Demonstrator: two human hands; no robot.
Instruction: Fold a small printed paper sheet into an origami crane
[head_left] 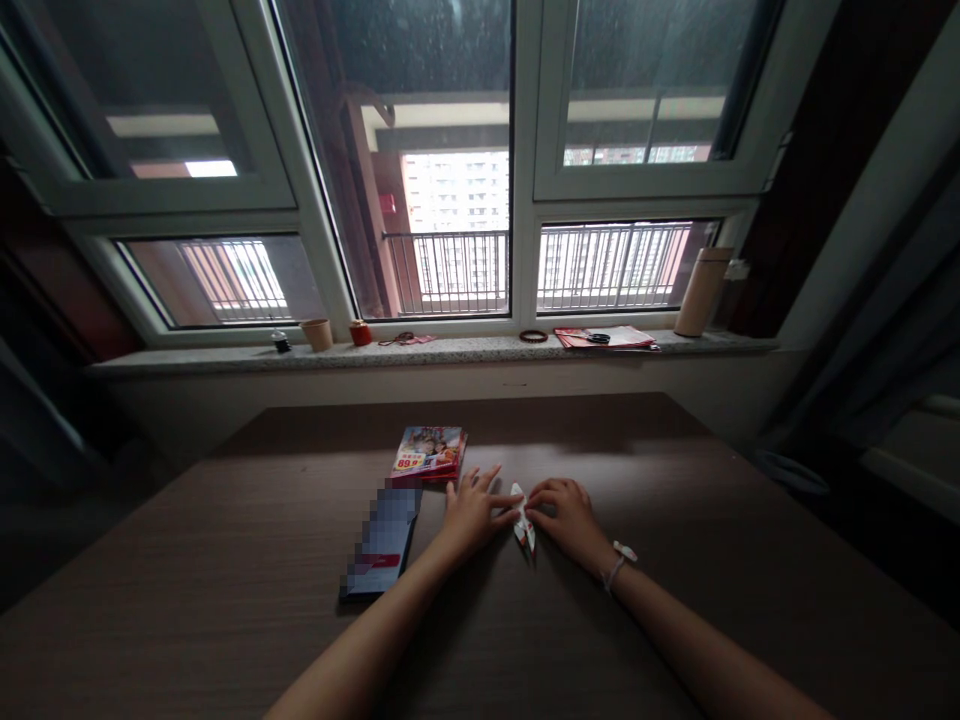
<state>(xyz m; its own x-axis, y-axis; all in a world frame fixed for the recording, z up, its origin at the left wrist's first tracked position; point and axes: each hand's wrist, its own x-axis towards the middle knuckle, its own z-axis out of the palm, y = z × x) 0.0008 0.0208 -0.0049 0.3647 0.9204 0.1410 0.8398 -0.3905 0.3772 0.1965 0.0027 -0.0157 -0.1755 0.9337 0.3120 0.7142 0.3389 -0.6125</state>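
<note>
From the bottom edge of the frame, both bare forearms slant inward and upward until the hands nearly meet just below and right of centre. The left hand (474, 515) lies palm down, its outer fingers loosely fanned toward the top of the frame, while forefinger and thumb reach rightward and take hold of the left side of a small folded paper (523, 528). The right hand (568, 515) is more curled, knuckles raised, with its thumb and forefinger brought close together on the paper's right side; how firmly either hand grips cannot be told. A pale bracelet (613, 572) circles the right wrist. The paper sits between the fingertips, narrow and upright in the frame, white with reddish patches, pointed at the top and split into two tapering tips at the bottom; its finer creases are too small to read. Beneath is a brown wooden table (225, 560). Left of the left hand lies a dark phone-like device (396, 522), partly pixelated, and just above it a stack of colourful booklets (429, 450) marked 89.9. Farther up, scissors (598, 339) and a tan bottle (701, 295) rest on the speckled sill (480, 350), below the window.
</note>
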